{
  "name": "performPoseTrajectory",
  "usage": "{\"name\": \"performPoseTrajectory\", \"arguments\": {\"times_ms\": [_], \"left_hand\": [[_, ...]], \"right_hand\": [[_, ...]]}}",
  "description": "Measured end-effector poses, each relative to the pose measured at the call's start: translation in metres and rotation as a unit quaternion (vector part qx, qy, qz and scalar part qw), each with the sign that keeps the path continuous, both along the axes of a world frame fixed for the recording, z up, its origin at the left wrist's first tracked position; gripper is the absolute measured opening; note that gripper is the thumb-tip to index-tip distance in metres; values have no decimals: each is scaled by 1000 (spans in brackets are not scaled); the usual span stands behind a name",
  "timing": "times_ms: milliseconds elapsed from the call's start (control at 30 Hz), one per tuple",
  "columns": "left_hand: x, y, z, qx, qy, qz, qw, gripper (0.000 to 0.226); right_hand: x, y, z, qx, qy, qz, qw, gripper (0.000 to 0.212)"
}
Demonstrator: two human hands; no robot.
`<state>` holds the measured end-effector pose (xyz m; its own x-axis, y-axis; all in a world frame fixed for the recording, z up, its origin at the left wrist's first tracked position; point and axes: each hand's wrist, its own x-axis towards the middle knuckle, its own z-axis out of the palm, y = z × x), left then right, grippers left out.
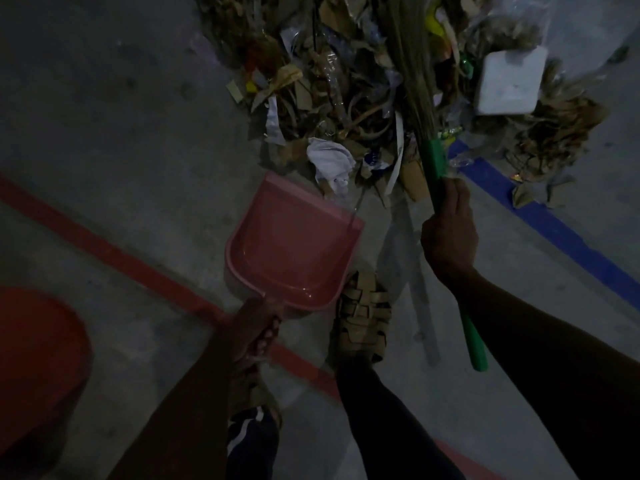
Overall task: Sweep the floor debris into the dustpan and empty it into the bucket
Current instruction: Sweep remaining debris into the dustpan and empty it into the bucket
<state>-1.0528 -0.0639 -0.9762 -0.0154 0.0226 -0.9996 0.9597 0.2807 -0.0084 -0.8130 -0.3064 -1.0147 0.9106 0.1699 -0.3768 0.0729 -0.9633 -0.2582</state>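
A pink dustpan (294, 244) sits low over the grey floor, its open mouth facing a heap of debris (346, 81) made of cardboard scraps, plastic and paper. My left hand (258, 327) grips the dustpan's handle. My right hand (448, 230) holds the green handle of a broom (414, 81), whose straw bristles lie over the heap. The pan's inside looks bare except for a thin strip at its front lip. A red bucket (38, 358) stands at the lower left edge, only partly in view.
A white foam block (509, 79) lies at the heap's right side. A crumpled white cloth (330, 161) rests just beyond the dustpan. Red tape (104, 247) and blue tape (554, 230) lines cross the floor. My sandalled foot (362, 320) stands beside the pan.
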Motion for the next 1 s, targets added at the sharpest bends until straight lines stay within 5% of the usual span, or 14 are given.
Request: {"name": "performPoseTrajectory", "arguments": {"times_ms": [833, 1000], "left_hand": [[119, 61, -27, 22, -54, -125, 990, 40], [112, 50, -30, 29, -52, -105, 993, 38]], "right_hand": [[-59, -8, 1, 96, 72, 94, 988, 76], [-56, -14, 7, 106, 10, 73, 992, 78]]}}
